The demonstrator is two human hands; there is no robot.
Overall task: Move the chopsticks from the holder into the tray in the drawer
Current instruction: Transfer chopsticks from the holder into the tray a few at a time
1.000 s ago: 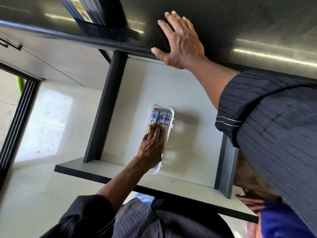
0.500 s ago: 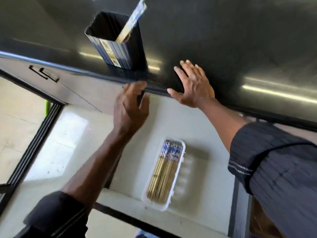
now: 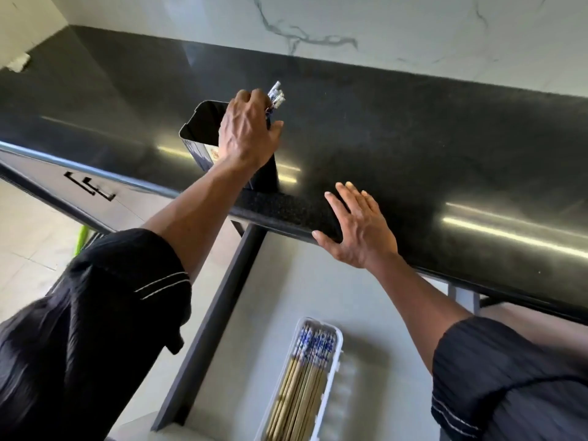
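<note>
A dark square chopstick holder stands near the front edge of the black countertop. My left hand is over the holder, closed around chopsticks whose blue-and-white tips stick out above my fingers. My right hand lies flat and open on the counter's front edge. Below, in the open drawer, a white tray holds several bamboo chopsticks with blue-and-white ends lying side by side.
The drawer's dark side wall runs down to the left of the tray. A cabinet front with a black handle sits left under the counter. A marble backsplash rises behind the counter. Pale floor tiles lie at the left.
My left hand left the tray in the drawer, rose to the counter and closed on chopsticks in the holder. The view tilted up. My right hand stayed on the counter edge.
</note>
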